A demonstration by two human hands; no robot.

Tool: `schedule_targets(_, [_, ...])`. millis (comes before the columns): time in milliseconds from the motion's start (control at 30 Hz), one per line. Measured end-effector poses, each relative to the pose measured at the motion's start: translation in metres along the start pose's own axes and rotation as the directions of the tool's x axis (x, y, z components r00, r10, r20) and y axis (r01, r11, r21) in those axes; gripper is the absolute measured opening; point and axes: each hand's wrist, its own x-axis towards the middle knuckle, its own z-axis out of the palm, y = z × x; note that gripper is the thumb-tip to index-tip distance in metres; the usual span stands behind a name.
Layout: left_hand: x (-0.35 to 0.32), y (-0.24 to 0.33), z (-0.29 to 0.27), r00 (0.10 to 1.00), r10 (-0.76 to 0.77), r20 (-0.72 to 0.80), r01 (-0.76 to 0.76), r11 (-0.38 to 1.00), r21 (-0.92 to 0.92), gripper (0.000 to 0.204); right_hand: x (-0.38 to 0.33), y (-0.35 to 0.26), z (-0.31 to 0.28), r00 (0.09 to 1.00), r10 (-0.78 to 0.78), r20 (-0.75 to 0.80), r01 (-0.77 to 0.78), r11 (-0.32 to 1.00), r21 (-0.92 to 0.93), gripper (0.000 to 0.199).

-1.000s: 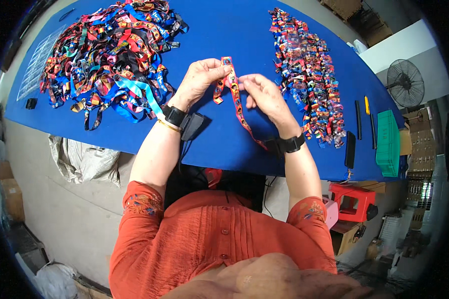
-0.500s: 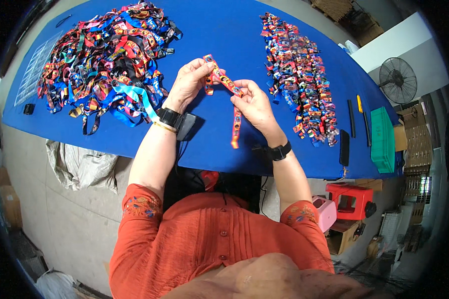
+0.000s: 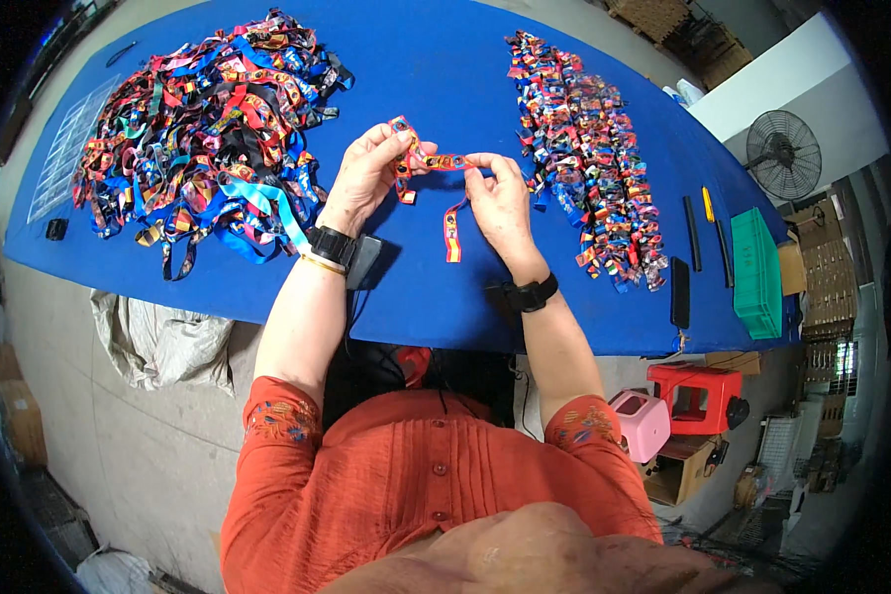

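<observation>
Over the last second, I saw the right hand [image 3: 503, 210] go from loose beside the patterned strap [image 3: 444, 161] to pinching it, then bring that stretch from sloping to nearly level. So the strap went to a two-handed hold: the left hand [image 3: 366, 178] gripped it too, a short end hanging there, and the longer tail dangled below the right hand. All of it was above the blue table [image 3: 416, 59], between the hands, off the near edge.

Counts: two hands, both closed on one strap. One heap of straps [image 3: 198, 148] toward the table's left edge, pieces too tangled to count. One bank of bundled straps [image 3: 589, 158] on the right half, bundles not countable. Near the right corner: one green crate [image 3: 757, 277], one black slab [image 3: 680, 293]. Left edge: one small black box [image 3: 56, 230].
</observation>
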Motion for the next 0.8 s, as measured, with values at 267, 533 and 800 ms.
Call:
schedule_targets(267, [0.000, 0.000, 0.001, 1.000, 0.002, 0.004, -0.002, 0.999, 0.034, 0.010, 0.013, 0.017, 0.011, 0.996, 0.087, 0.020, -0.089, 0.960, 0.266, 0.016])
schedule_targets(533, [-0.005, 0.001, 0.005, 0.999, 0.011, -0.047, -0.007, 0.995, 0.095, 0.009, 0.022, 0.011, 0.014, 0.953, 0.217, 0.213, -0.303, 0.618, 0.726, 0.028])
schedule_targets(800, [-0.012, 0.011, 0.016, 0.981, -0.121, 0.153, 0.078, 0.962, 0.261, 0.009, 0.016, 0.018, 0.012, 0.931, 0.184, 0.316, -0.365, 0.532, 0.764, 0.033])
